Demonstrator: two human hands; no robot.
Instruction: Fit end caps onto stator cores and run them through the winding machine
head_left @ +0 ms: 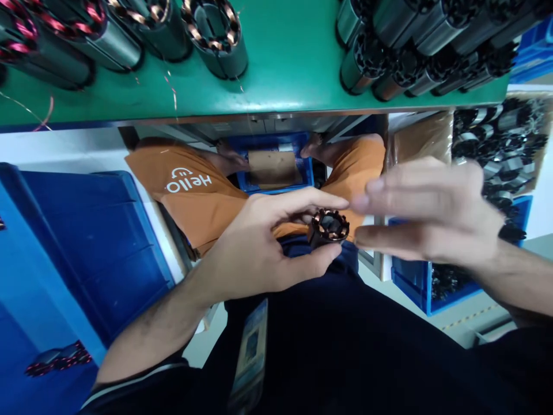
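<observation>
Between the thumb and fingers of my left hand (pixel 276 242) is a small black motor stator (pixel 330 226), its copper-wound ring end facing up. Over my lap, below the green bench, the stator is held almost upright. To its right hovers my right hand (pixel 432 210), blurred, fingers stretched out and thumb apart, with nothing visible in it. A narrow gap separates its fingertips from the stator.
Wound stators (pixel 216 37) stand at the back left of the green bench (pixel 285 63), with bits of loose wire nearby. More dark stators (pixel 365 63) crowd its right side. Blue bins (pixel 99 230) flank me; metal parts (pixel 501 150) fill a box at right.
</observation>
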